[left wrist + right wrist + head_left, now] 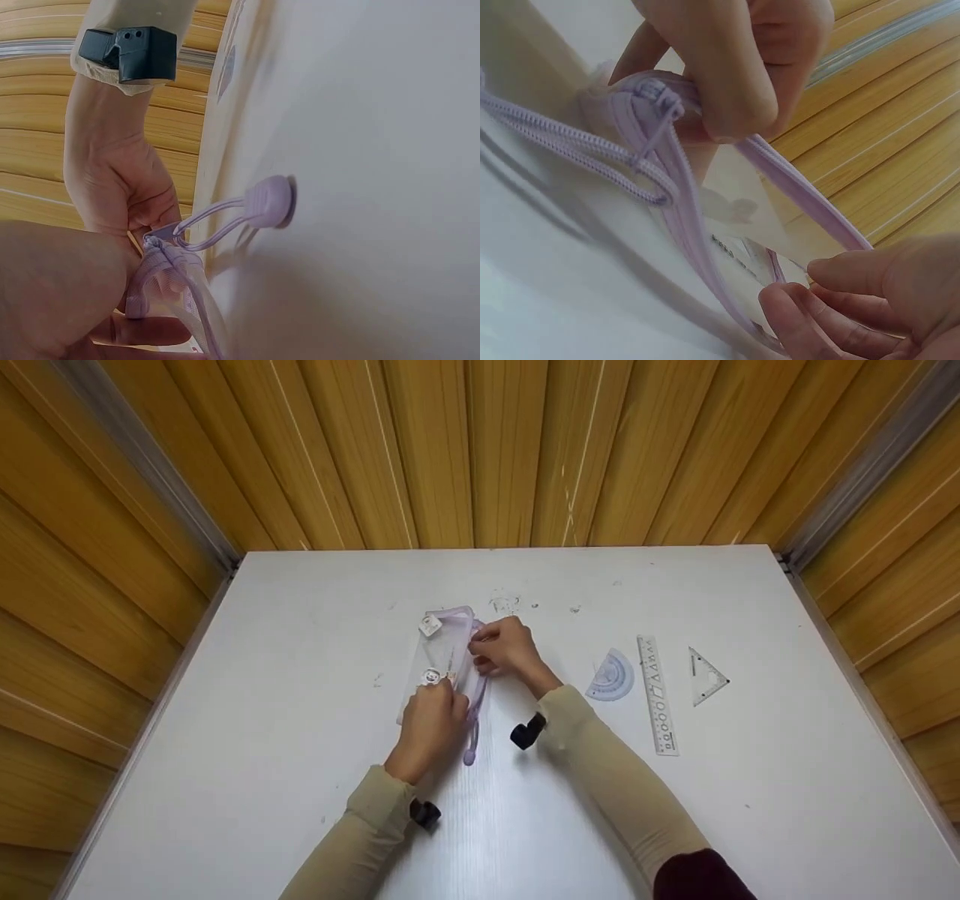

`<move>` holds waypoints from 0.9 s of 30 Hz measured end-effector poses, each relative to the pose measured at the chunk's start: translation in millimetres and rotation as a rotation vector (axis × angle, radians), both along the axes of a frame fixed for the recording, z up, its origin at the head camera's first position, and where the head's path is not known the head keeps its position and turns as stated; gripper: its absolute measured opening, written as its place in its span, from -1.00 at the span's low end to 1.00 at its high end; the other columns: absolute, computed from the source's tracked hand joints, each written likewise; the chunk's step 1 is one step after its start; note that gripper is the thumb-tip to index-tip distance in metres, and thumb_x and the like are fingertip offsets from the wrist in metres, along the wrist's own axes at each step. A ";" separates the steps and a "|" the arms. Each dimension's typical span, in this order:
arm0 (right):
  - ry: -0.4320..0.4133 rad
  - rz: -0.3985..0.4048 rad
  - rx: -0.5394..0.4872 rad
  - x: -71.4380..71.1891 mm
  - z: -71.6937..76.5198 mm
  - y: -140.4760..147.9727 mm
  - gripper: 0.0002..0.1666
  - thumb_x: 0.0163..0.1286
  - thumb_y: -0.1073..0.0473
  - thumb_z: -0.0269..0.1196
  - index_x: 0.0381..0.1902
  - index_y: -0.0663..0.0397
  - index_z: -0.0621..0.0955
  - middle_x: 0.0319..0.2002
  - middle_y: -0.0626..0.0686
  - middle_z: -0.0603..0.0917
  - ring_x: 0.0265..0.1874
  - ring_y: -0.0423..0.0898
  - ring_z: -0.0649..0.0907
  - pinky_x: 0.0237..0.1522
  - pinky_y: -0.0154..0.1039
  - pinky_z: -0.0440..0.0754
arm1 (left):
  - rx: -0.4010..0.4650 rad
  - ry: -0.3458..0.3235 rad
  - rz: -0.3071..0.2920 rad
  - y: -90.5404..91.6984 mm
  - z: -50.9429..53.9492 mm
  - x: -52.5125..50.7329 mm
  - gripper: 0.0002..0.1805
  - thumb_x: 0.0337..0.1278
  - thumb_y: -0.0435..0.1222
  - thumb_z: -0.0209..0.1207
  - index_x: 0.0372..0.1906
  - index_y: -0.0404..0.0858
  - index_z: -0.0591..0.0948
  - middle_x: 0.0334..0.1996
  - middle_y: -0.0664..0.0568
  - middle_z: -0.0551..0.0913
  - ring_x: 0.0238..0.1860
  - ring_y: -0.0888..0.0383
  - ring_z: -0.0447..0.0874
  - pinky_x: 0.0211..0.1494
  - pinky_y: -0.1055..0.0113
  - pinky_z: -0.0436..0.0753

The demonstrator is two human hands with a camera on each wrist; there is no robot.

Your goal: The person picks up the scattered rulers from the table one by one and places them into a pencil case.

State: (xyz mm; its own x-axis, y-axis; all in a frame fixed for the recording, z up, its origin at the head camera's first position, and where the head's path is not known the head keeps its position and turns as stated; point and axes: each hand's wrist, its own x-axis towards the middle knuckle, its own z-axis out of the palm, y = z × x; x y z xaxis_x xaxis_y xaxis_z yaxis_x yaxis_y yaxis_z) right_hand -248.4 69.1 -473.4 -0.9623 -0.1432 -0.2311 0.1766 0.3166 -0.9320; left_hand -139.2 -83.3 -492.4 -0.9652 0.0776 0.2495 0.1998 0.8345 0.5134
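Note:
A clear pencil pouch [418, 688] with light purple zipper trim lies on the table. My left hand [435, 712] pinches its near end, by the zipper. A purple cord pull [268, 202] hangs off that end. Along the pouch's right edge, my right hand [506, 649] has curved fingers at the zipper opening. In the right wrist view, the right fingertips [787, 307] are close together beside the trim [682, 195], and whether they pinch it cannot be made out. Something with ruler-like markings [731, 247] shows within the opening.
Right of the hands lie a clear protractor [612, 676], a stencil ruler [657, 697] and a small set square [706, 678]. Dark scuffs mark the white table [262, 660]. Wood-patterned panels [502, 450] stand behind and at both sides.

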 end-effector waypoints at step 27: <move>0.055 -0.052 0.034 4.3 14.2 47.4 -0.78 0.33 0.26 0.41 -0.09 0.24 0.74 -0.15 0.30 0.77 -0.29 0.11 0.81 -0.37 -0.19 0.74 | 0.000 0.054 -0.025 -1.8 0.7 0.6 -0.76 0.22 -0.36 0.14 -0.57 -0.28 0.49 -0.63 -0.12 0.54 -0.63 -0.03 0.54 -0.60 -0.01 0.54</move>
